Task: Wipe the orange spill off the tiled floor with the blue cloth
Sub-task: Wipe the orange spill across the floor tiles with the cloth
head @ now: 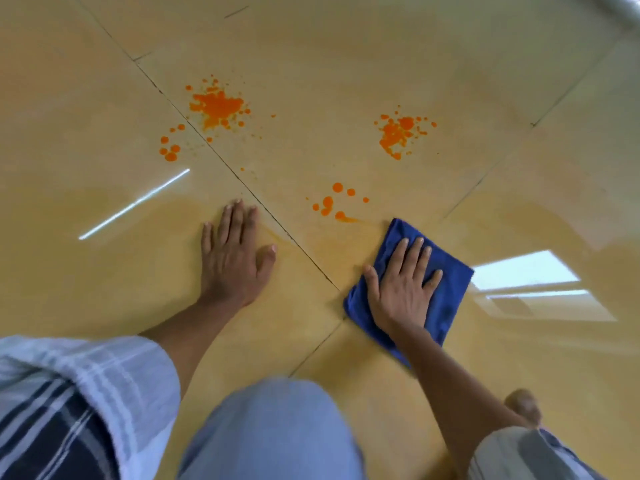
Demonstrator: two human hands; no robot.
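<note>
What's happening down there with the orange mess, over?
Both hands flat: left hand on bare floor, right hand pressing blue cloth. Three orange splatter patches unwiped. Nothing in the way.

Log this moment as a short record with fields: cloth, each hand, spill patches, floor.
cloth: blue cloth, folded, flat on the floor
right hand: right hand presses flat on the cloth
left hand: left hand rests flat on bare tile
spill: far-left splatter, far-right splatter, near drops just beyond the cloth, all unwiped
floor: tiled floor, glossy, faint orange smear between the hands
</note>
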